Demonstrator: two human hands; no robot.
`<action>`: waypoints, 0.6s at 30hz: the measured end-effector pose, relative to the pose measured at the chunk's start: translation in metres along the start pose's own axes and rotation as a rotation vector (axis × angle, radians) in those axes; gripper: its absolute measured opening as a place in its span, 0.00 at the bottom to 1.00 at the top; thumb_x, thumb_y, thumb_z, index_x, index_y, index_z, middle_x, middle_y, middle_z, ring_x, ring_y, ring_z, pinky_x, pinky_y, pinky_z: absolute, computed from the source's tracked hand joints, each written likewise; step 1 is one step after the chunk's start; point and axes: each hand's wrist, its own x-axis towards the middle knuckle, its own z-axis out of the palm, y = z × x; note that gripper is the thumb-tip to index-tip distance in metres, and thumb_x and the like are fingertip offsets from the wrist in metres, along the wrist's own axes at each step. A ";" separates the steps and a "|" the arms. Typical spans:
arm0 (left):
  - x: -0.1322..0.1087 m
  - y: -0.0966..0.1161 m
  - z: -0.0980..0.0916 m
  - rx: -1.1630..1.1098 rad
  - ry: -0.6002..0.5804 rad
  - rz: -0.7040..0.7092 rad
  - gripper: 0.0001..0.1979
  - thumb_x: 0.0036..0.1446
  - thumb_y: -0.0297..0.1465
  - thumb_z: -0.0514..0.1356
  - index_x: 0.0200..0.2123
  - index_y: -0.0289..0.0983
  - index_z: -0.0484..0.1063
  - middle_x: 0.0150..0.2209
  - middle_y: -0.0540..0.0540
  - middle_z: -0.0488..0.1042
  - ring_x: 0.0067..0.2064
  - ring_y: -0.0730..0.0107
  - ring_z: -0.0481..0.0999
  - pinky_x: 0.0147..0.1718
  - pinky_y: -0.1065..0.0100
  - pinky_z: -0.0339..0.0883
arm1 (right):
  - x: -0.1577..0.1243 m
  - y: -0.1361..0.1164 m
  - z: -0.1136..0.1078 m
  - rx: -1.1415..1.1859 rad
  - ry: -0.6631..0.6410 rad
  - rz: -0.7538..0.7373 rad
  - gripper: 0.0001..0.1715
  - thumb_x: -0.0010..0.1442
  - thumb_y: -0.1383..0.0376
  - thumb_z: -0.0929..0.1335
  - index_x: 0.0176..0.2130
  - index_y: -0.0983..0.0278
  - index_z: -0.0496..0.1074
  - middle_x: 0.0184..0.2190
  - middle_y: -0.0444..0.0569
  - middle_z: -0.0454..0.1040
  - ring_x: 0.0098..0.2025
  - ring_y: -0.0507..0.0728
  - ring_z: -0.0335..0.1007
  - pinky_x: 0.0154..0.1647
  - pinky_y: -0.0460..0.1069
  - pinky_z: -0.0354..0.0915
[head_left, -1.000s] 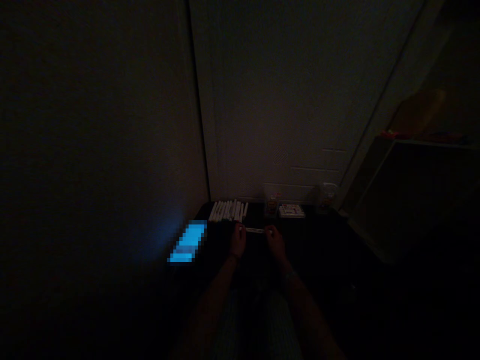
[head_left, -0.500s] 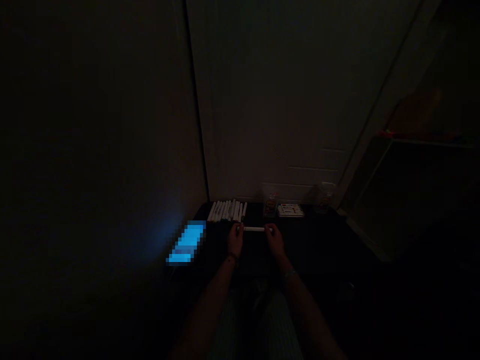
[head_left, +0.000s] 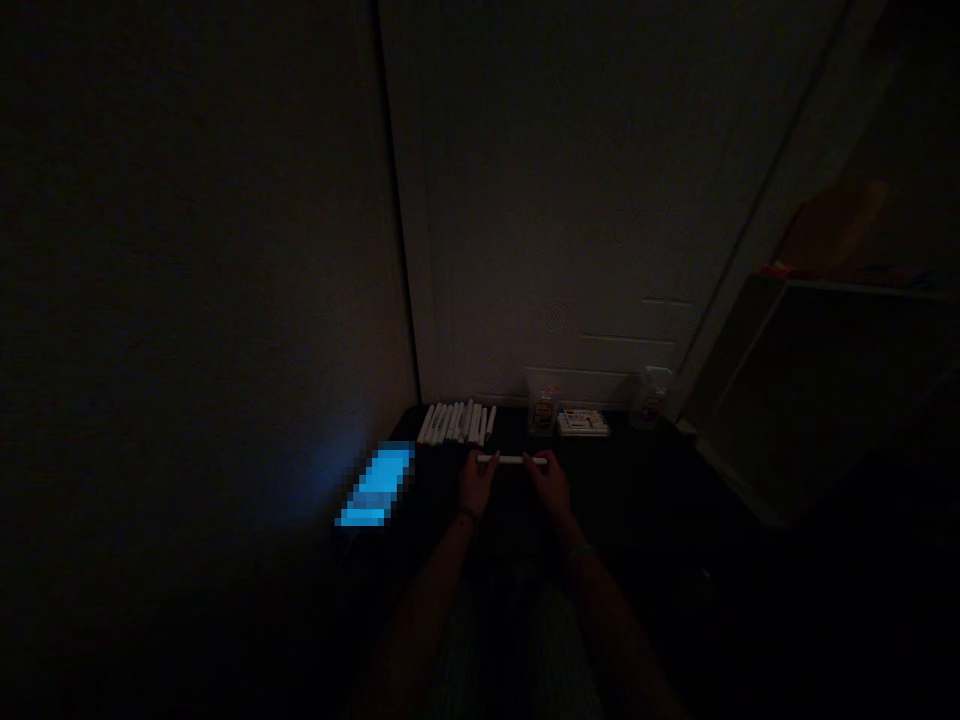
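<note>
A pixelated, blue-glowing screen [head_left: 381,482] lies lower left of centre; a dim orange object [head_left: 840,222] shows above a cabinet [head_left: 840,370] at frame right.

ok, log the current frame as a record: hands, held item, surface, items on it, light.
left hand: grips left end of white pen
right hand: grips its right end
pen pose: roughly level, spanning both hands
surface: dark tabletop
back left: row of white pens
back right: white pack between two clear containers, left one, right one
light: very dim; blue glow at left, pixelated
labels: unreadable
</note>
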 end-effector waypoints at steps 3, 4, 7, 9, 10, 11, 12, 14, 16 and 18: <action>-0.001 0.001 0.000 0.042 0.026 0.001 0.20 0.45 0.47 0.53 0.31 0.35 0.64 0.18 0.53 0.64 0.20 0.78 0.62 0.20 0.75 0.53 | -0.001 -0.002 -0.002 -0.006 -0.008 0.006 0.23 0.50 0.45 0.59 0.36 0.59 0.66 0.25 0.41 0.70 0.27 0.51 0.65 0.25 0.43 0.55; -0.001 0.002 0.001 0.049 0.028 0.002 0.20 0.45 0.47 0.53 0.30 0.35 0.64 0.18 0.53 0.64 0.20 0.77 0.62 0.20 0.75 0.53 | -0.002 -0.003 -0.002 -0.007 -0.010 0.009 0.23 0.50 0.45 0.59 0.35 0.59 0.66 0.25 0.42 0.70 0.27 0.51 0.65 0.25 0.43 0.55; -0.002 0.005 0.000 0.052 0.027 0.001 0.20 0.46 0.48 0.53 0.29 0.35 0.64 0.18 0.53 0.64 0.20 0.78 0.62 0.20 0.75 0.53 | -0.001 -0.001 -0.002 -0.009 -0.001 0.010 0.23 0.50 0.45 0.59 0.33 0.60 0.66 0.24 0.42 0.70 0.26 0.51 0.65 0.25 0.43 0.55; -0.003 0.006 0.000 0.054 0.036 -0.001 0.20 0.46 0.48 0.53 0.27 0.35 0.64 0.18 0.54 0.63 0.20 0.78 0.61 0.20 0.76 0.52 | 0.000 0.000 -0.001 -0.007 0.014 0.015 0.23 0.50 0.45 0.59 0.32 0.60 0.67 0.24 0.42 0.70 0.25 0.51 0.64 0.24 0.43 0.54; -0.003 0.006 0.000 0.057 0.044 -0.001 0.20 0.46 0.48 0.53 0.26 0.36 0.63 0.17 0.54 0.63 0.20 0.79 0.61 0.20 0.76 0.52 | 0.000 0.001 0.000 -0.002 0.022 0.017 0.24 0.50 0.45 0.59 0.31 0.60 0.67 0.23 0.42 0.70 0.25 0.51 0.64 0.24 0.43 0.54; -0.003 0.006 0.000 0.059 0.049 0.002 0.20 0.45 0.48 0.53 0.25 0.36 0.63 0.17 0.54 0.62 0.20 0.79 0.60 0.20 0.76 0.52 | 0.000 0.002 0.000 0.004 0.027 0.019 0.24 0.49 0.45 0.59 0.31 0.60 0.67 0.23 0.42 0.70 0.25 0.51 0.64 0.24 0.43 0.54; -0.003 0.006 0.000 0.060 0.048 0.006 0.20 0.46 0.48 0.53 0.24 0.36 0.62 0.17 0.55 0.62 0.20 0.80 0.60 0.20 0.76 0.52 | 0.000 0.002 0.001 0.009 0.028 0.021 0.24 0.49 0.44 0.59 0.31 0.61 0.67 0.23 0.42 0.70 0.25 0.51 0.64 0.24 0.43 0.54; -0.003 0.005 0.000 0.064 0.041 0.012 0.20 0.46 0.48 0.52 0.23 0.36 0.62 0.17 0.55 0.61 0.20 0.80 0.60 0.20 0.76 0.52 | 0.001 0.003 0.001 0.013 0.030 0.019 0.24 0.49 0.45 0.59 0.30 0.61 0.67 0.23 0.42 0.70 0.25 0.51 0.63 0.23 0.43 0.53; -0.002 0.004 0.000 0.078 0.035 0.012 0.20 0.46 0.48 0.52 0.23 0.36 0.62 0.17 0.55 0.62 0.20 0.79 0.60 0.20 0.76 0.52 | 0.000 0.003 0.001 0.008 0.038 0.020 0.24 0.49 0.45 0.59 0.29 0.61 0.66 0.23 0.42 0.69 0.25 0.51 0.63 0.24 0.43 0.53; -0.001 0.003 0.000 0.097 0.035 0.014 0.19 0.47 0.48 0.52 0.24 0.36 0.62 0.18 0.54 0.64 0.21 0.78 0.62 0.20 0.75 0.53 | 0.000 0.002 0.001 0.001 0.047 0.014 0.24 0.49 0.44 0.59 0.29 0.61 0.66 0.23 0.42 0.69 0.25 0.51 0.63 0.24 0.43 0.54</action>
